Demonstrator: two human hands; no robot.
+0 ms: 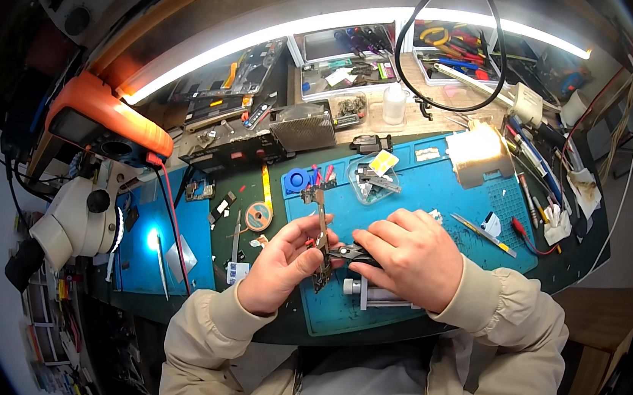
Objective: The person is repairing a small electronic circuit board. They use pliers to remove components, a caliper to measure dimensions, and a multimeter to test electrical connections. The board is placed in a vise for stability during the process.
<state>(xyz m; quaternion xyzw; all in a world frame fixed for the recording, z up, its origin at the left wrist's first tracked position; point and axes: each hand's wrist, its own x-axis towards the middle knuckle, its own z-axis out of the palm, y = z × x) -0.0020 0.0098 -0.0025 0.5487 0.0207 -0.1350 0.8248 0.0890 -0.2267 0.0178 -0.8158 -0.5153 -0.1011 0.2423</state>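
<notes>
My left hand [280,262] grips a long, narrow circuit board [321,232], held upright over the blue mat with its ends sticking out above and below the fingers. My right hand [417,257] is closed around a small pair of black-handled pliers [348,252]. Their metal jaws reach the side of the board; whether they bite on a part there is too small to tell. Something small and red shows by the left fingertips. Under the right hand lies a silver metal clamp [357,291], partly hidden by that hand.
The blue mat [328,313] carries a clear dish [371,180] of small parts, a blue round holder [297,182] and a yellow-tipped knife [484,235]. Leftward are a solder spool [258,216], an orange multimeter [110,124] and a microscope [74,220]. Tool trays [345,55] line the back.
</notes>
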